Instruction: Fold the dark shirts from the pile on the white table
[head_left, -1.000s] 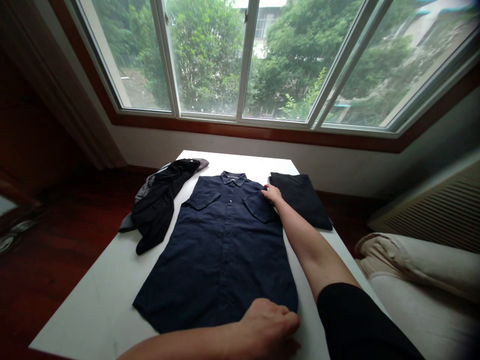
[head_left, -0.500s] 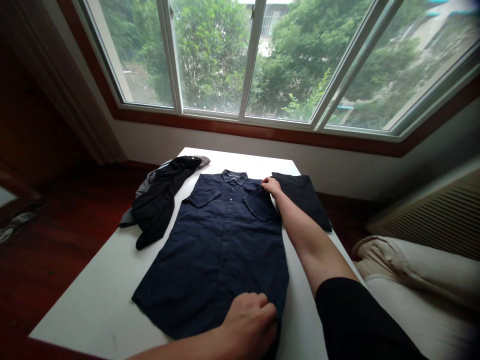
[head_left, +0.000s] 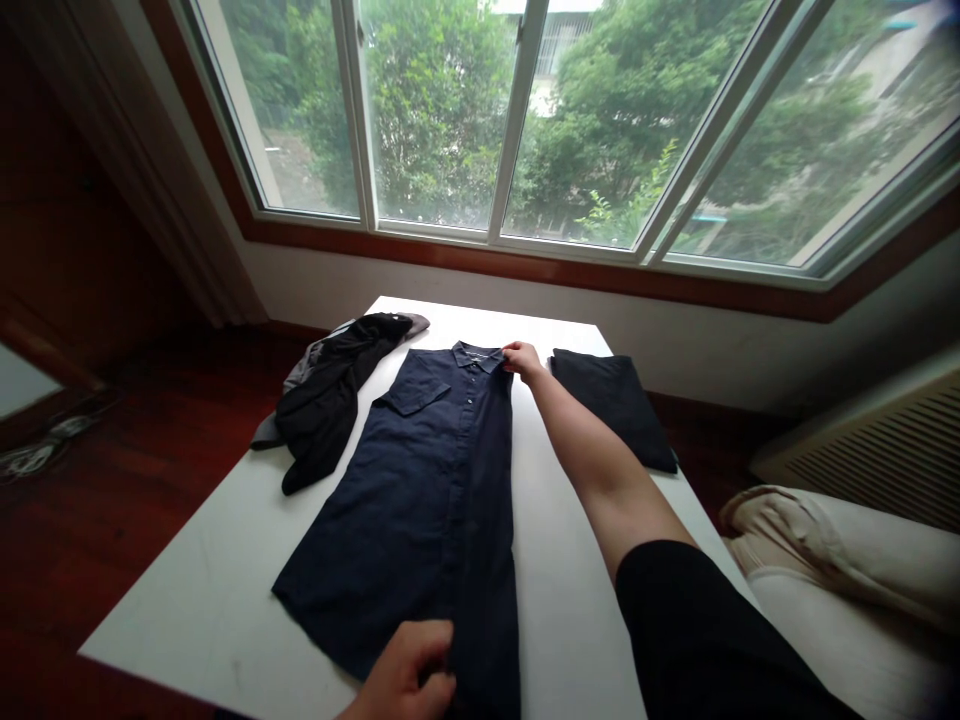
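Note:
A navy button-up shirt (head_left: 390, 500) lies front up on the white table (head_left: 195, 610), its collar toward the window. Its right side is lifted and turned inward, while the left sleeve lies folded over the front. My right hand (head_left: 523, 360) pinches the shirt by the shoulder beside the collar. At the hem end, my left hand (head_left: 414, 672) is closed on the lower right part of the shirt; some of its fingers are hidden.
Folded dark clothing (head_left: 615, 405) lies at the table's right edge. A loose heap of black and grey clothes (head_left: 326, 400) sits at the left. Beyond the table is a window (head_left: 480, 120); beige padded fabric (head_left: 840, 560) is at the right.
Both hands have moved left with the shirt's right side, bringing it in toward the button line. The right sleeve no longer shows on the front, and bare table appears at that side.

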